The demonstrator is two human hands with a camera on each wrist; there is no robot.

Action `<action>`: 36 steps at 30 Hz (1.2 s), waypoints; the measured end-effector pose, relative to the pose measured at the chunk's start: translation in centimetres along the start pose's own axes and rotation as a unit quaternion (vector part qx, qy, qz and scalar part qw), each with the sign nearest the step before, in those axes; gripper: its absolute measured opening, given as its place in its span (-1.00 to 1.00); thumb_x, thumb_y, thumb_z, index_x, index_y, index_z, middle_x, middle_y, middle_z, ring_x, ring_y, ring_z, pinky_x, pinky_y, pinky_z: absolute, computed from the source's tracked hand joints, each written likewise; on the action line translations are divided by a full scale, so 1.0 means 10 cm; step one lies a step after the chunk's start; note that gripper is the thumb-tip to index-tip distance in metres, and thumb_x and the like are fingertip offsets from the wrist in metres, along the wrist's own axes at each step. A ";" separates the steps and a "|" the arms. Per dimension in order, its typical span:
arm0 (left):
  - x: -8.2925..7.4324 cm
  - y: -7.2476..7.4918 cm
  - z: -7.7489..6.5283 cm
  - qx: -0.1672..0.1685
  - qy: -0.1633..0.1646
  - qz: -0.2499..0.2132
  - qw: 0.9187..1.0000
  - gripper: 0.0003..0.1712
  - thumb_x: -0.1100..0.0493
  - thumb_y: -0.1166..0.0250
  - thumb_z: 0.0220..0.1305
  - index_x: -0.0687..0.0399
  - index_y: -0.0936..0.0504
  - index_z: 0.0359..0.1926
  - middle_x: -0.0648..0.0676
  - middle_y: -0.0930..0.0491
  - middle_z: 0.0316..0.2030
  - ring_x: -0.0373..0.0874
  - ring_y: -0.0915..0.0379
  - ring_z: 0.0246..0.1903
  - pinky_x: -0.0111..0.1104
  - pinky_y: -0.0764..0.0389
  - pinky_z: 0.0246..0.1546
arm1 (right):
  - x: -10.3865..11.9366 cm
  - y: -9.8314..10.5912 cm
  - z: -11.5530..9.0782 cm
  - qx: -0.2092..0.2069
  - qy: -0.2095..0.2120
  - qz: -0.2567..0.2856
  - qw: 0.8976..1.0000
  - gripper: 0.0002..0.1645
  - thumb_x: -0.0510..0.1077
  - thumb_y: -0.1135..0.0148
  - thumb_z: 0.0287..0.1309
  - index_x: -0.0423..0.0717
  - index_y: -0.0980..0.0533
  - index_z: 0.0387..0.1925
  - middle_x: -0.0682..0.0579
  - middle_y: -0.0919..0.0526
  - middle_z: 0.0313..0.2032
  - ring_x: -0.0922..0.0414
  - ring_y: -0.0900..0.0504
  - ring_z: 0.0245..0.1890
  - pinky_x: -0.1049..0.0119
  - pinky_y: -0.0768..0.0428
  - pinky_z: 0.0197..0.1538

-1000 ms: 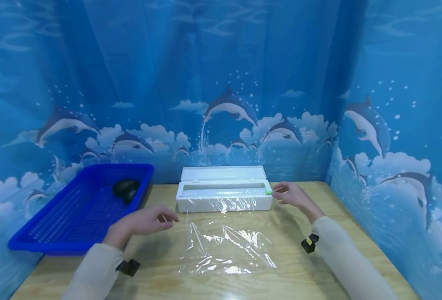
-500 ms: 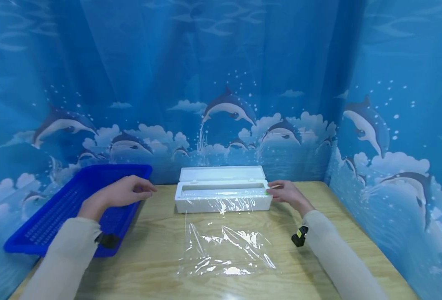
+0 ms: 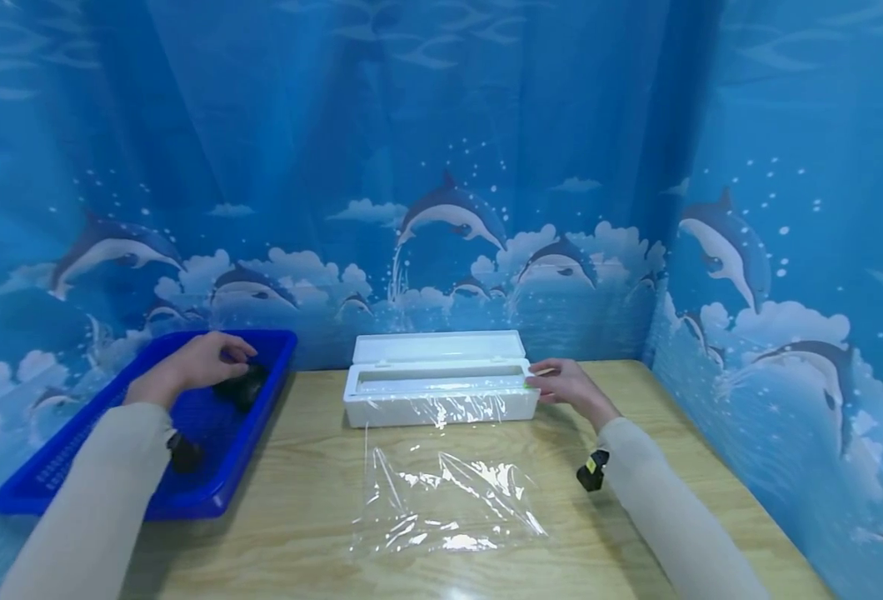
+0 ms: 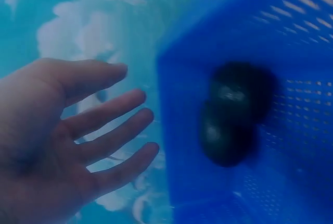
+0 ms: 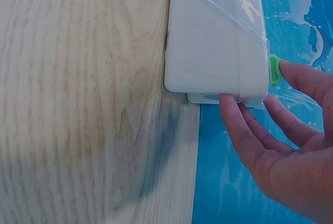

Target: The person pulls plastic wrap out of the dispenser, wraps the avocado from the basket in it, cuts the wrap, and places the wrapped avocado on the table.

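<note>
My left hand (image 3: 205,358) is over the blue basket (image 3: 220,500), its fingertips overlapping two dark green, rounded, avocado-like fruits (image 3: 245,392). In the left wrist view, its spread fingers hold nothing, and a gap separates them from the fruits (image 4: 229,114). At the right end of a white cling film box (image 3: 441,410), my right hand (image 3: 571,387) rests its fingertips against the end wall. Its thumb touches the small green slider (image 5: 274,70) on the box edge. Clear cling film (image 3: 449,500) runs from the box over its front and lies on the table.
The white lid (image 3: 440,346) stands raised at the back of the box. A wooden table (image 3: 314,467) bears the box, film and basket. Blue dolphin-print curtains (image 3: 441,167) enclose the back and sides. Each wrist carries a small black camera (image 3: 593,471).
My left hand has moved left and back, from beside the film to over the fruits in the basket. My right hand has come slightly inward, closer against the box's end.
</note>
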State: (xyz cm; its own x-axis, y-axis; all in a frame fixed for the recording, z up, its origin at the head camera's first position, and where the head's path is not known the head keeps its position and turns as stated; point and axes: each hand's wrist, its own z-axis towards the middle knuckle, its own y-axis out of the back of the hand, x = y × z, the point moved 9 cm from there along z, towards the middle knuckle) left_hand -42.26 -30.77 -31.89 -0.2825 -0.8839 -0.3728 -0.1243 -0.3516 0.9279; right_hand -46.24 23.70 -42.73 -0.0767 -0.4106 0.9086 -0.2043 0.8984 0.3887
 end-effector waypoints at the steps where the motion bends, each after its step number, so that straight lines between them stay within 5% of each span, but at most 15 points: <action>1: 0.04 -0.01 0.02 0.002 0.003 -0.001 1.000 -0.58 0.21 -0.21 0.48 0.41 -0.57 0.21 0.47 -0.62 0.08 0.40 -0.55 0.08 0.20 -0.65 0.04 | 0.00 0.00 0.00 0.000 0.001 0.001 1.000 -0.30 -0.08 -0.29 0.40 -0.38 -0.34 0.40 -0.35 -0.56 0.18 -0.06 -0.70 -0.01 -0.10 -0.64 0.28; 19: 0.60 -0.36 0.24 0.012 0.058 -0.033 0.998 -0.52 0.18 -0.25 0.45 0.43 -0.53 0.25 0.53 -0.56 0.17 0.48 -0.49 0.15 0.20 -0.63 0.06 | -0.05 0.02 0.03 0.002 -0.004 0.008 1.000 -0.32 -0.10 -0.28 0.40 -0.37 -0.35 0.40 -0.39 -0.53 0.24 -0.07 -0.69 0.01 -0.12 -0.61 0.31; 26: 0.63 -0.49 0.28 0.025 0.064 -0.039 0.997 -0.51 0.22 -0.31 0.39 0.46 -0.55 0.22 0.55 -0.54 0.17 0.51 -0.46 0.17 0.22 -0.61 0.09 | -0.08 0.02 0.06 -0.009 -0.032 0.002 0.999 -0.33 -0.08 -0.30 0.39 -0.31 -0.37 0.39 -0.39 -0.51 0.28 -0.06 -0.68 0.02 -0.07 -0.64 0.29; 36: 0.68 -0.58 0.35 0.040 0.093 -0.040 0.994 -0.45 0.19 -0.39 0.28 0.42 -0.52 0.20 0.58 -0.50 0.16 0.49 -0.46 0.14 0.19 -0.63 0.04 | -0.04 0.01 0.03 -0.002 -0.018 0.009 1.000 -0.33 -0.11 -0.28 0.41 -0.35 -0.35 0.40 -0.38 -0.53 0.24 -0.04 -0.68 0.00 -0.08 -0.64 0.29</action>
State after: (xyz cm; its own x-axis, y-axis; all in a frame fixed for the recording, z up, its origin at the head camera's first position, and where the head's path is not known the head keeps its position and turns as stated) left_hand -46.74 -33.65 -39.87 -0.0880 -0.8989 -0.4292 -0.2159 -0.4034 0.8892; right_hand -46.51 23.93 -43.07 -0.1151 -0.3993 0.9096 -0.1981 0.9065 0.3729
